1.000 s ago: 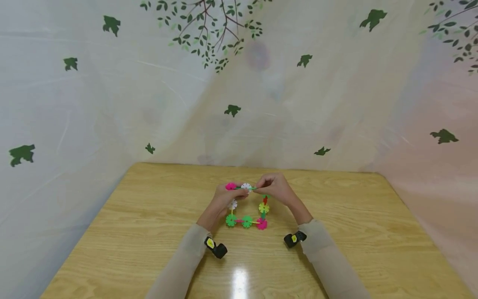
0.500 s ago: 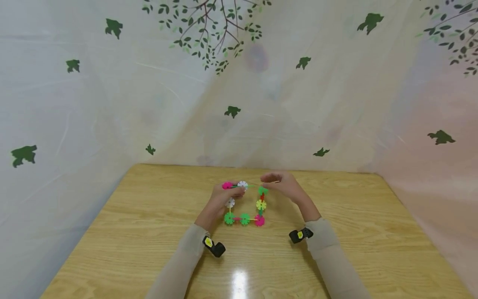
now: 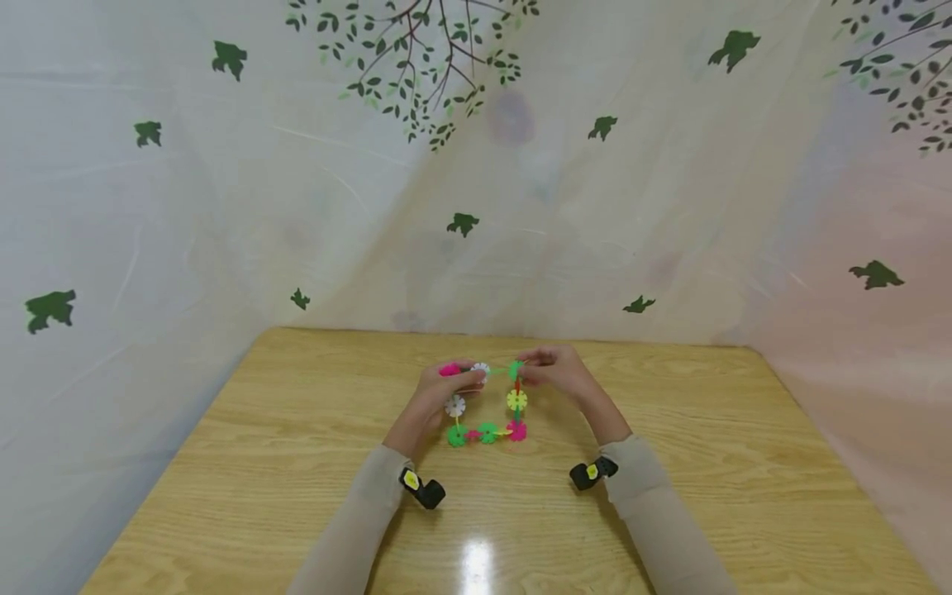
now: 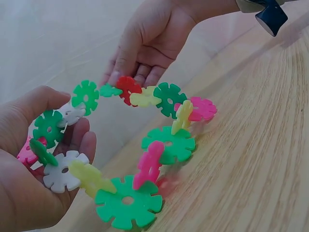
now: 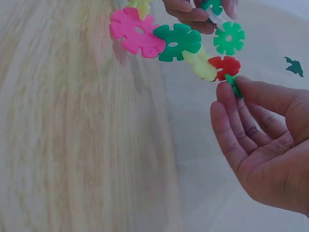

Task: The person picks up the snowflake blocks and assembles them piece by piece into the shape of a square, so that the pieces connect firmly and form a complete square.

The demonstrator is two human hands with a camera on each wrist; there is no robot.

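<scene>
A chain of snowflake discs (image 3: 487,433) in pink, green, yellow, white and red bends into a nearly square loop over the table. My left hand (image 3: 439,392) grips its far left part, thumb by the white disc (image 4: 72,114). From that white disc a green end disc (image 4: 86,96) sticks out towards the right. My right hand (image 3: 561,376) pinches the green corner disc (image 5: 234,86) between thumb and fingertips, beside the red disc (image 5: 224,67). In the left wrist view the two green discs stand close together with a narrow gap.
The light wooden table (image 3: 297,496) spreads around both arms. Behind it hangs a pale cloth (image 3: 335,207) printed with leaves and birds. Each wrist carries a small black camera (image 3: 424,489) on a strap.
My right hand has left the green end disc beside the white one and now pinches the green corner disc, bringing it up level with that end. My left hand keeps its grip.
</scene>
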